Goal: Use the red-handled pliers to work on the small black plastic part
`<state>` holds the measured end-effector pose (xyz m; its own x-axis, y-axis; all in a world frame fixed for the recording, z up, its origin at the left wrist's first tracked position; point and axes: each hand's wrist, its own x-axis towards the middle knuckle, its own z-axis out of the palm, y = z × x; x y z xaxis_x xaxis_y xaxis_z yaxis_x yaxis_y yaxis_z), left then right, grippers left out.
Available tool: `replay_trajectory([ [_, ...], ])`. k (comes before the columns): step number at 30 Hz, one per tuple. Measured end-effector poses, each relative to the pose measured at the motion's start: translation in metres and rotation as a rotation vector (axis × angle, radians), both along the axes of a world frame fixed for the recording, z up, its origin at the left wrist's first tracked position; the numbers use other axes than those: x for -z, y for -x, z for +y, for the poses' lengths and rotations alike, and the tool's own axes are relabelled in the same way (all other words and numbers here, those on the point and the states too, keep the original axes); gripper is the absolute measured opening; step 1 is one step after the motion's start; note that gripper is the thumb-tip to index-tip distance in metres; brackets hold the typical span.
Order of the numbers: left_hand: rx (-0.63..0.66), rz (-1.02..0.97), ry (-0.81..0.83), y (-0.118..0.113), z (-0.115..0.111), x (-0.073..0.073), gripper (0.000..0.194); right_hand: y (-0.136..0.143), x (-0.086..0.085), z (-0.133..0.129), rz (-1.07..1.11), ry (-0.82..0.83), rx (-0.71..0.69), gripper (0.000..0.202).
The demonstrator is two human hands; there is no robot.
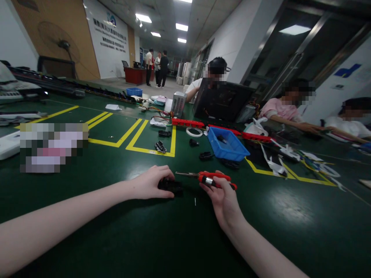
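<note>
My left hand [152,182] is closed around a small black part [171,186] low over the green table, its fingers hiding much of it. In my right hand [222,197] is a red-handled tool [203,176] that looks like long-nose pliers. Its thin metal tip points left, close above the black part and apparently apart from it. A silver and black band shows on the lower handle. On the table just below the tool lies a thin white sliver [195,201].
Beyond my hands stands a blue tray [228,148] with a dark piece in it. Around it lie black parts [205,156], a white ring [194,132] and red strips [188,123]. Yellow tape [150,150] marks the green table [130,231]. Several people sit or stand farther off.
</note>
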<state>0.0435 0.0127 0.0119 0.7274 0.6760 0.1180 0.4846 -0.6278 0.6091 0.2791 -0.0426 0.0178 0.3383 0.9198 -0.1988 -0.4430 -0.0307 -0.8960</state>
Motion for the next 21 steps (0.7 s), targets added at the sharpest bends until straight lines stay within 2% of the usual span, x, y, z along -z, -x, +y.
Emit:
replay_trajectory([
  [7, -0.006, 0.054, -0.027, 0.002, -0.005, -0.005, 0.037, 0.013, -0.007, -0.01, -0.057, -0.051, -0.042, 0.047],
  [17, 0.012, 0.035, -0.034, 0.006, -0.005, -0.002, 0.039, 0.016, -0.004, -0.01, -0.093, -0.061, -0.091, 0.052],
  [21, 0.008, 0.039, -0.049, 0.006, -0.005, -0.003, 0.041, 0.016, -0.004, -0.01, -0.129, -0.072, -0.114, 0.048],
])
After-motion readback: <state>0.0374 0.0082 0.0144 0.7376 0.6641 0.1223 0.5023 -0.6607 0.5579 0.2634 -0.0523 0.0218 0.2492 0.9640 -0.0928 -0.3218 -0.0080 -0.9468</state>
